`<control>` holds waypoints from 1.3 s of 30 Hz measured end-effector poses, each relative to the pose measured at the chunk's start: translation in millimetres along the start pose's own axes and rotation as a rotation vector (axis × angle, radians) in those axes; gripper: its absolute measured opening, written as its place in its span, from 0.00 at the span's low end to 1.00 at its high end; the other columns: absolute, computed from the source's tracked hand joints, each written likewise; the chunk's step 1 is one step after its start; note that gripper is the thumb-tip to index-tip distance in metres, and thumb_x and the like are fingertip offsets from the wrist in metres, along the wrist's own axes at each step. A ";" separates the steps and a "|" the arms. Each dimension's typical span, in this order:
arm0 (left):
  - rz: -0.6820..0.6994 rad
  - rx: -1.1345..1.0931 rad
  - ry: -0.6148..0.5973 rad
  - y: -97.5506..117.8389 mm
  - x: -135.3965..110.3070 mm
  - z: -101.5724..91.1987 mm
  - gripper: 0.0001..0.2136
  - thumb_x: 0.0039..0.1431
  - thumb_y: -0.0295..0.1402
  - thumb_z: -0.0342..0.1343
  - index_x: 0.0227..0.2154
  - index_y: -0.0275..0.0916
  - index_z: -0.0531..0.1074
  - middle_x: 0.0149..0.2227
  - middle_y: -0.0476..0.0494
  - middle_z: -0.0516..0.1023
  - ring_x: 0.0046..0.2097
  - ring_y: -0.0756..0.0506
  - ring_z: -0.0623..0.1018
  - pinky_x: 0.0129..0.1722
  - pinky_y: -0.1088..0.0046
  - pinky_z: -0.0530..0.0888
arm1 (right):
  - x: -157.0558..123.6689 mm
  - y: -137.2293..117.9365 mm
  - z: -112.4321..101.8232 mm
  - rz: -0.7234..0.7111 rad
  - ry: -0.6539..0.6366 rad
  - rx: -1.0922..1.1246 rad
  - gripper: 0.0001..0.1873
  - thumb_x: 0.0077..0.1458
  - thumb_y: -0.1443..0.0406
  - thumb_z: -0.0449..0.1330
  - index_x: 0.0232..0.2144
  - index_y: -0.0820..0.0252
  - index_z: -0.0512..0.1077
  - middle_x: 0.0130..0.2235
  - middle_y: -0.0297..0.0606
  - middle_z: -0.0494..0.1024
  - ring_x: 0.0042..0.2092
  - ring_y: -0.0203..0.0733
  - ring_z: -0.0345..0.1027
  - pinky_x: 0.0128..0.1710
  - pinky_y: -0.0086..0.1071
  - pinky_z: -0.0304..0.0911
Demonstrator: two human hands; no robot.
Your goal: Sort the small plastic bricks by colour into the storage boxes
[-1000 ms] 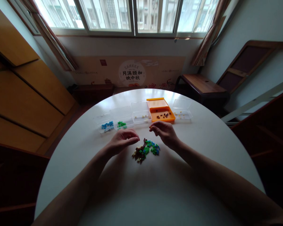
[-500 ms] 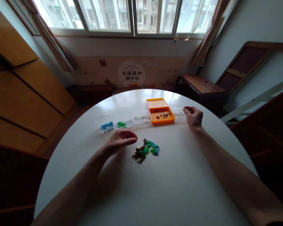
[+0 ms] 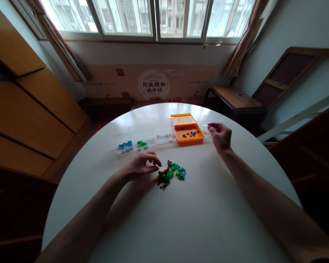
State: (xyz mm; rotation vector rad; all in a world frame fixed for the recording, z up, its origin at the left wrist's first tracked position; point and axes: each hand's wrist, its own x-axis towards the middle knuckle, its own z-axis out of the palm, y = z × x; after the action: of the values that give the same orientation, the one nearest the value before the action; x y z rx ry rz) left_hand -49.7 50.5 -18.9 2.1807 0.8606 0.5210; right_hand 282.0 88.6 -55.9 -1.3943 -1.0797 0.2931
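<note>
A small heap of tiny bricks [image 3: 170, 175], brown, green and blue, lies on the round white table [image 3: 181, 219]. My left hand [image 3: 141, 166] rests just left of the heap with fingers curled, thumb and fingertips pinched at its edge; what they hold is too small to see. My right hand [image 3: 220, 136] hovers over the clear box at the far right [image 3: 208, 119], fingers loosely curled together. Left of that box stand an orange box [image 3: 188, 132] with brown pieces and a clear box [image 3: 164, 131] with pale pieces. Further left, clear boxes hold green [image 3: 141, 142] and blue [image 3: 123, 145] bricks.
The row of boxes sits near the table's far edge. Beyond it are a window, a low wall with a printed banner [image 3: 153, 86], and a dark wooden side table [image 3: 235, 96] at the right. Wooden cabinets [image 3: 30, 106] stand at the left.
My right hand went from above the heap out to the far-right clear box and now sits slightly nearer. My left hand dropped lower, toward the heap's left edge.
</note>
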 end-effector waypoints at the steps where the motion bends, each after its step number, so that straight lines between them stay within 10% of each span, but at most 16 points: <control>1: 0.002 0.025 -0.007 -1.8 -0.4 0.6 0.04 0.52 0.30 0.59 0.29 0.39 0.78 0.31 0.46 0.74 0.33 0.51 0.72 0.32 0.77 0.68 | -4.2 -4.3 2.3 -0.008 -0.025 0.014 0.13 0.48 0.60 0.62 0.33 0.64 0.78 0.29 0.39 0.77 0.26 0.36 0.64 0.27 0.30 0.62; 39: 0.045 0.169 -0.055 -7.6 -0.8 6.8 0.07 0.59 0.33 0.54 0.29 0.38 0.75 0.32 0.46 0.74 0.37 0.49 0.71 0.38 0.74 0.68 | -84.3 -57.4 32.7 -0.434 -0.638 0.028 0.04 0.55 0.67 0.60 0.31 0.60 0.75 0.28 0.34 0.76 0.25 0.32 0.62 0.27 0.27 0.61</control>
State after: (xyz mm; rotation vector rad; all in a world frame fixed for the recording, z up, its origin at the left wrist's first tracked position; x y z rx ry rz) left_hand -49.6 50.6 -29.1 2.3618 0.8538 0.4206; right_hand 189.8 34.8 -47.9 -1.0181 -1.8583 0.4447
